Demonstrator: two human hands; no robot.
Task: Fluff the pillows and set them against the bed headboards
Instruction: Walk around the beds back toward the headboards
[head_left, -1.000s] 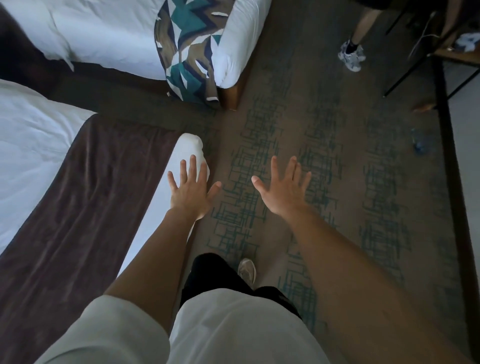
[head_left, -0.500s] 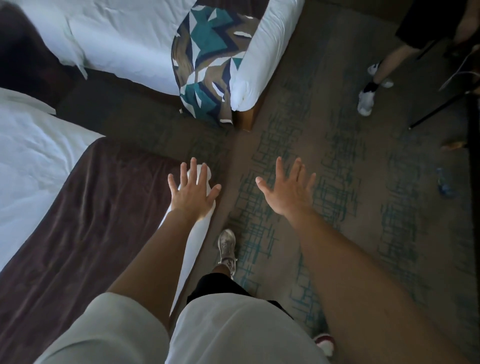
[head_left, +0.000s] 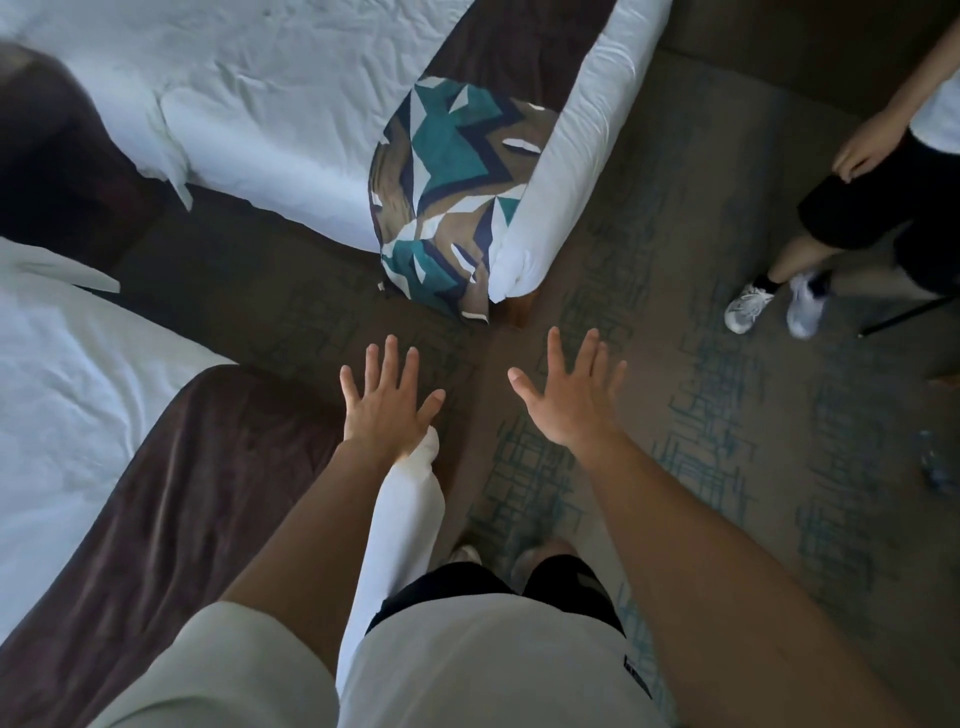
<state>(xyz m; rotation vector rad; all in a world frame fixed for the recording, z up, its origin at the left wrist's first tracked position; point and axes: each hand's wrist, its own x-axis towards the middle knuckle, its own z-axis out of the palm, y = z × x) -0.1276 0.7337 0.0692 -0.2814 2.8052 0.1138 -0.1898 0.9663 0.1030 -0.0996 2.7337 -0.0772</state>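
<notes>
We find one patterned pillow (head_left: 447, 192) at the foot corner of the far bed (head_left: 260, 104), lying on a dark runner (head_left: 498, 57) and drooping over the bed's edge toward the carpet (head_left: 701, 415). Its long axis runs from the mattress top down to the lower corner, which points at the floor between the two beds. No headboard is in view, so we cannot say which way the pillow must travel.

Both hands are bare and hold nothing. The left hand (head_left: 387, 410) and right hand (head_left: 569, 402) are spread flat, fingers splayed, palms down, well apart from each other and hovering above the carpet, short of the pillow. The left forearm passes over the white corner of the near bed (head_left: 67, 389), whose own dark runner (head_left: 171, 509) lies beneath it.

Risks, in our judgement:
- The pillow hangs partly off the mattress; a one-handed grab at its lower corner could drag it onto the floor.
- A second person (head_left: 883, 208) stands near the far bed's foot, right of the pillow; swinging the pillow outward could strike them.
- Our own feet are close to the near bed's corner; stepping forward while looking down risks a stumble.

Fluffing has not begun; we judge the task at its start.
</notes>
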